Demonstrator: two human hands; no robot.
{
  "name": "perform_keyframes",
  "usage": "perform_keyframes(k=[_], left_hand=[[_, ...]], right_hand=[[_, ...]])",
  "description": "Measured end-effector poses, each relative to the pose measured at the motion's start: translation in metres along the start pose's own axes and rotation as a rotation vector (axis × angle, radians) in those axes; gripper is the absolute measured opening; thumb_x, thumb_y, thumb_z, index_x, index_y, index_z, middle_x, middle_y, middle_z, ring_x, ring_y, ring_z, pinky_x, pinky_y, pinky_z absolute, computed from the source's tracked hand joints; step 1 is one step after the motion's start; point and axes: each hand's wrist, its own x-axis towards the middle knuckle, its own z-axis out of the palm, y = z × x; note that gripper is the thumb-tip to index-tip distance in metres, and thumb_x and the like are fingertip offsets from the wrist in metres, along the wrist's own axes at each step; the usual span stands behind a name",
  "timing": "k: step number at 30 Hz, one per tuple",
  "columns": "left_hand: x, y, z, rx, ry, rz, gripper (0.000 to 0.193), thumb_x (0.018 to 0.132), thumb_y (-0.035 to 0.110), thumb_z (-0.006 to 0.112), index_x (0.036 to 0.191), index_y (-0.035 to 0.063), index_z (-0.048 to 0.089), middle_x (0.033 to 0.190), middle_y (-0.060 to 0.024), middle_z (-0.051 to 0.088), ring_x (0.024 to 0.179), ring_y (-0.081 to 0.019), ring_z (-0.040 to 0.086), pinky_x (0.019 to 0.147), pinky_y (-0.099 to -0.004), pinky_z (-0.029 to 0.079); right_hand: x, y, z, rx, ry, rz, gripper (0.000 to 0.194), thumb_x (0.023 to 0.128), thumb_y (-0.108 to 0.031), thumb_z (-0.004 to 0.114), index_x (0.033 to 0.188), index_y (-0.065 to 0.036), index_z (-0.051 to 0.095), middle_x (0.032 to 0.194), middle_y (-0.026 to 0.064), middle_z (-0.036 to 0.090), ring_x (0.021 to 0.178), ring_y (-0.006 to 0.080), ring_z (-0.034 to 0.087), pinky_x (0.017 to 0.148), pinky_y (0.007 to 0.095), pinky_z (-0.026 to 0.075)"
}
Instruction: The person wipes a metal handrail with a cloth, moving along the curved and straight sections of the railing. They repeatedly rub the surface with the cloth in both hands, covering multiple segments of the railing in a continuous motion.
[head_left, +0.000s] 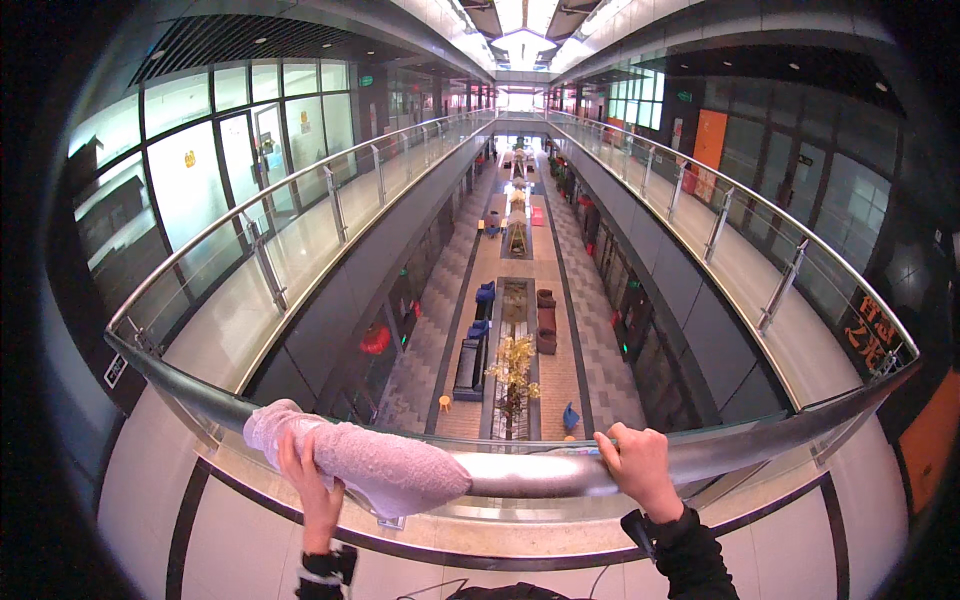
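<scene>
A tubular metal handrail (536, 475) crosses in front of me, curved by the lens. A pink terry towel (390, 461) is draped over its left part, covering the top and hanging a little on the near side. My left hand (309, 469) grips the towel around the rail, fingers on top and the thumb lower down. To the right, my right hand (640, 466) rests on the bare rail, fingers curled over its far side; the fingertips are hidden. Dark sleeves and wrist straps show on both arms.
Beyond the rail, an atrium drops to a lower floor with a black sofa (470, 366), brown armchairs (547, 322) and a yellow-leaved tree (514, 367). Glass balustrades line the left walkway (300, 259) and right walkway (750, 300). Pale floor tiles (247, 532) lie on my side.
</scene>
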Motion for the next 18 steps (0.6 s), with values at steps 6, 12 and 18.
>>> perform_keyframes(k=[6, 12, 18], left_hand=[[-0.067, 0.061, 0.019, -1.286, 0.017, -0.813, 0.064, 0.104, 0.025, 0.055, 0.158, 0.0101, 0.024, 0.152, -0.0158, 0.037, 0.145, -0.0352, 0.035, 0.122, -0.052, 0.026], [-0.035, 0.061, 0.019, -1.449, 0.007, -1.001, 0.09, 0.1, 0.071, 0.046, 0.163, 0.0142, 0.015, 0.16, -0.0136, 0.032, 0.146, -0.0344, 0.035, 0.121, -0.051, 0.03], [0.025, 0.009, 0.035, -1.703, 0.229, -1.114, 0.095, 0.092, 0.08, 0.048, 0.159, 0.0144, 0.032, 0.155, -0.0149, 0.045, 0.141, -0.0335, 0.045, 0.118, -0.05, 0.038]], right_hand=[[-0.002, -0.002, 0.001, -0.009, 0.024, -0.026, 0.031, 0.094, -0.024, 0.07, 0.07, -0.007, 0.058, 0.061, 0.0153, 0.061, 0.057, 0.0353, 0.061, 0.055, 0.0443, 0.042], [-0.001, -0.003, 0.0, 0.002, 0.039, -0.023, 0.03, 0.094, -0.022, 0.069, 0.071, -0.007, 0.058, 0.06, 0.0146, 0.06, 0.057, 0.0347, 0.061, 0.055, 0.0441, 0.041], [-0.002, -0.002, 0.001, 0.004, 0.037, -0.023, 0.028, 0.094, -0.02, 0.069, 0.071, -0.007, 0.058, 0.06, 0.0143, 0.06, 0.056, 0.0349, 0.06, 0.055, 0.0439, 0.041]])
